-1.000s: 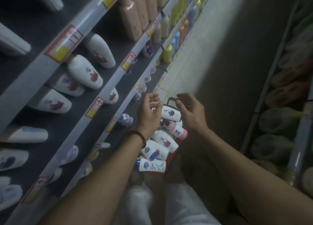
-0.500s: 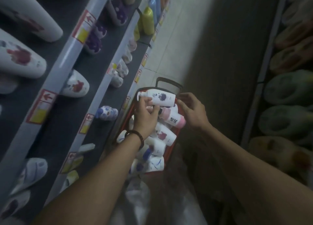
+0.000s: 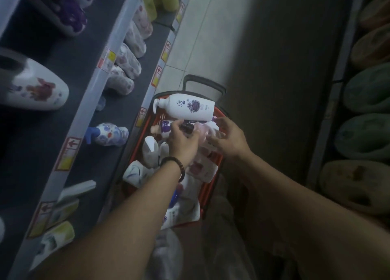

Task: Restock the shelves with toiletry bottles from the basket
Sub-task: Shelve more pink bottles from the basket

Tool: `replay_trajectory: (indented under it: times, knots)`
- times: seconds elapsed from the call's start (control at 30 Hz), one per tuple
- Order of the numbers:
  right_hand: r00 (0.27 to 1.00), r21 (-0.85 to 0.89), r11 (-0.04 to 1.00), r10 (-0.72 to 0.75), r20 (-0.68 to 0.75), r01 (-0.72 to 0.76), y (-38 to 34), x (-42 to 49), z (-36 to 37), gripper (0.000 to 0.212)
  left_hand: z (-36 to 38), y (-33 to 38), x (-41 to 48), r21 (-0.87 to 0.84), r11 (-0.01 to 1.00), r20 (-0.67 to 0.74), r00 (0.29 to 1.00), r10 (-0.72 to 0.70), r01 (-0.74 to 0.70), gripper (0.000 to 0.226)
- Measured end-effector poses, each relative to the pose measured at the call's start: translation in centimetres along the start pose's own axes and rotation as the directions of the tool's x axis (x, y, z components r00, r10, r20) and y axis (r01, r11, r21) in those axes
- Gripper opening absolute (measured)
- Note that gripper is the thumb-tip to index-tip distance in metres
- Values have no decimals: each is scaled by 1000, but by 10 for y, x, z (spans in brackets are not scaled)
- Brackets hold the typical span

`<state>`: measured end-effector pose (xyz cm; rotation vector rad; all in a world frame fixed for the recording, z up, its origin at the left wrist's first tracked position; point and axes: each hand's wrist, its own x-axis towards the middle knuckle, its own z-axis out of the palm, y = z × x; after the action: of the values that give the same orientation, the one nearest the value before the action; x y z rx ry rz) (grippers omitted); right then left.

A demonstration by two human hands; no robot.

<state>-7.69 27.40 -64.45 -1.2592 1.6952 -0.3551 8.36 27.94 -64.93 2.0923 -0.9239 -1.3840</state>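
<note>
A red basket stands on the floor beside the shelves, with several white and pink toiletry bottles in it. A white pump bottle with a purple emblem lies across the basket's far end, with no hand on it. Just below it, my left hand pinches the dark cap of a pink bottle. My right hand grips that bottle's body from the right. The blur hides the pink bottle's label.
Grey shelves run along the left with floral bottles; a blue-and-white bottle lies on the low shelf next to the basket. The black basket handle points away. Green and tan packs fill the right rack.
My left hand has let go of the white pump bottle, which now rests across the basket, and moved down to the pink bottle's cap. The view has tilted further down.
</note>
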Motion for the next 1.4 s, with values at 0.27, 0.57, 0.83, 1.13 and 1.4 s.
replay_trajectory:
  times: [0.27, 0.57, 0.83, 1.13, 1.4]
  knots:
    - [997, -206, 978, 53, 59, -40, 13, 10, 14, 86, 15, 1, 11, 27, 996, -32, 996, -83, 84, 72]
    - [997, -298, 954, 33, 66, -12, 27, 19, 20, 86, 26, -1, 23, -44, 987, 8, 988, -157, 157, 86]
    - [997, -296, 954, 56, 53, -38, 31, 23, 26, 91, 32, -4, 22, -77, 985, -5, 988, -157, 157, 85]
    - [999, -261, 965, 18, 38, -8, 28, 15, 22, 90, 23, 8, 12, -56, 994, 3, 996, -93, 93, 82]
    - [1000, -165, 986, -26, -4, 25, 8, 7, 11, 77, 2, 37, 2, -19, 998, 42, 998, -53, 54, 85]
